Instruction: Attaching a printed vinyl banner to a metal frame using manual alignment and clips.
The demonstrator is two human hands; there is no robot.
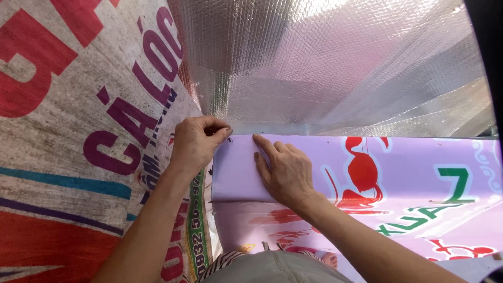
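Purple printed banner (367, 173) lies folded across centre-right, top edge under silver bubble-foil sheet (325, 63). Left hand (195, 144) curled, fingertips pinching banner's top-left corner. Right hand (285, 170) open, flat, pressing banner just beside. Weathered white lettered banner (68, 131) covers left side.

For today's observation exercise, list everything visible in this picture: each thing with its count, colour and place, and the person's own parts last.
Printed banner: one, lilac with red and green print, lower right, under the right hand.
Woven printed sheet: one, off-white with red and purple lettering and blue stripes, left side.
Silver foil bubble sheet: one, shiny silver, top centre and right.
Grey garment: one, bottom centre; striped cloth beside it.
Left hand: one, pinching the banner's top left corner.
Right hand: one, pressed flat on the banner.
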